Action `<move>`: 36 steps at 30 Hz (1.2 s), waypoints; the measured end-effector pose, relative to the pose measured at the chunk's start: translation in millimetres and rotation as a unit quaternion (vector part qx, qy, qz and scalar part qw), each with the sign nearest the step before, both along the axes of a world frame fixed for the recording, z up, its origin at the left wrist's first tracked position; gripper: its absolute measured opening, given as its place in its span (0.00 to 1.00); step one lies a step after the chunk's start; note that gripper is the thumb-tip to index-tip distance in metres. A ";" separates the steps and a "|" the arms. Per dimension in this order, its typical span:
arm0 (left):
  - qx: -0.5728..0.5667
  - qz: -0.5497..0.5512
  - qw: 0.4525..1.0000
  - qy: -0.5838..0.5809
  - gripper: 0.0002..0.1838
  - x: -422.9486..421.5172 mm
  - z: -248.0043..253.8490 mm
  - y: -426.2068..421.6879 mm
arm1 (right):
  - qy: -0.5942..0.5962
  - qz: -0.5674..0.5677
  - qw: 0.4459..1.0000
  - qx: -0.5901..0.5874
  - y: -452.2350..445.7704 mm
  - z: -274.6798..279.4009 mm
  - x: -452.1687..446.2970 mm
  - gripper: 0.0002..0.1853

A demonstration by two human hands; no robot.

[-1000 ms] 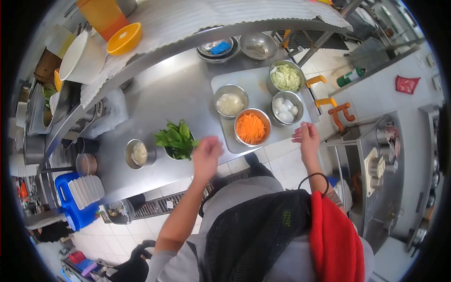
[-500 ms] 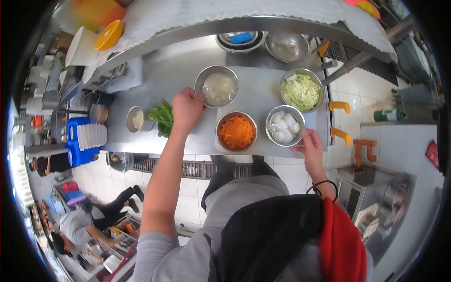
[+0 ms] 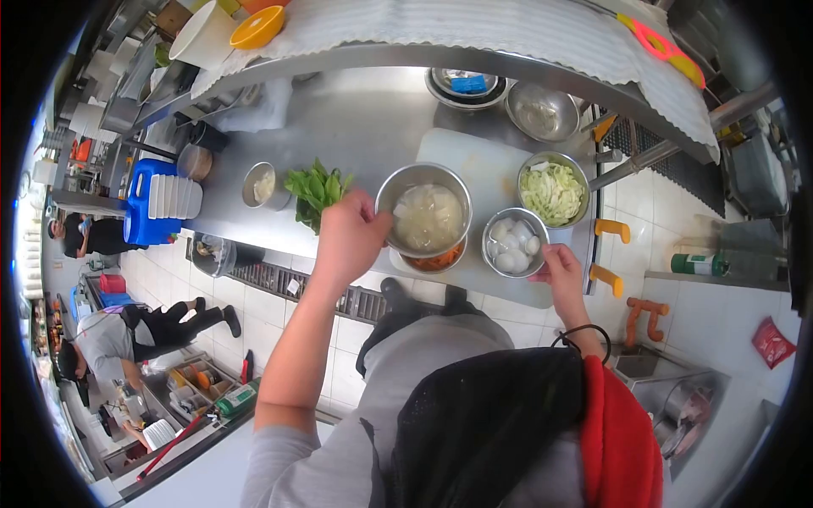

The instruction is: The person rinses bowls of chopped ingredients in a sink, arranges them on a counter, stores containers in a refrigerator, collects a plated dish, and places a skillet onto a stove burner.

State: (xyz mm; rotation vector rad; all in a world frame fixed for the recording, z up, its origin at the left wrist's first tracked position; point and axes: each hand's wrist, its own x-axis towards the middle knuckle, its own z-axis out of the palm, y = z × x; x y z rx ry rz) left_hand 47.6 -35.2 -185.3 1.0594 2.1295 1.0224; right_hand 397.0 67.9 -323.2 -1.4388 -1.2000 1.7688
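My left hand (image 3: pixel 349 237) pinches the rim of a metal bowl (image 3: pixel 423 212) holding pale pieces in liquid; this bowl partly covers a bowl of orange shreds (image 3: pixel 434 261). On the right, my right hand (image 3: pixel 559 269) grips the rim of a smaller metal bowl with white round pieces (image 3: pixel 513 244). Just behind that one is a bowl of shredded green cabbage (image 3: pixel 552 191). Green leaves (image 3: pixel 317 191) lie left of the bowls, near my left hand, and a small metal bowl with something white (image 3: pixel 261 185) stands farther left.
A white cutting board (image 3: pixel 474 159) lies under the bowls. Empty-looking metal bowl (image 3: pixel 542 112) and stacked bowls (image 3: pixel 467 83) stand at the back, below a covered shelf (image 3: pixel 423 34). Yellow handles (image 3: pixel 611 230) jut out right. Two people work at far left, one in grey (image 3: pixel 110 339).
My left hand has brought the bowl of pale pieces nearer me, over the orange shreds. My right hand still holds the bowl of white pieces. The view has shifted.
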 end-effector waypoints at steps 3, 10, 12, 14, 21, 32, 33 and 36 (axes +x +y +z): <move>-0.017 -0.006 1.000 -0.004 0.10 5.9 -9.3 -7.5 | -0.005 0.010 1.000 0.002 2.6 -1.1 1.9 0.13; -0.014 -0.019 0.998 0.056 0.11 15.4 -32.5 -21.8 | -0.008 0.022 0.999 0.047 1.0 -1.9 0.7 0.14; 0.001 -0.018 0.998 0.068 0.11 17.6 -45.7 -26.8 | 0.001 0.028 0.999 0.034 0.3 -5.0 -0.3 0.14; 0.012 -0.016 0.996 0.085 0.12 16.8 -48.1 -28.5 | 0.000 0.019 0.999 0.027 0.6 -5.8 -3.1 0.14; -0.015 -0.007 0.999 0.041 0.13 21.8 -65.5 -28.7 | -0.044 0.006 0.999 0.027 -1.7 0.9 1.4 0.15; -0.041 0.062 0.951 -0.300 0.36 26.6 -80.3 -36.9 | 0.033 -0.022 0.999 -0.012 -17.9 10.8 -17.0 0.20; -0.026 0.076 0.938 -0.338 0.36 27.6 -83.4 -36.9 | 0.049 -0.033 0.998 -0.017 -19.4 11.1 -17.7 0.20; 0.003 0.074 0.925 -0.373 0.35 26.7 -99.7 -38.4 | 0.062 -0.036 0.997 -0.032 -21.0 11.8 -19.7 0.20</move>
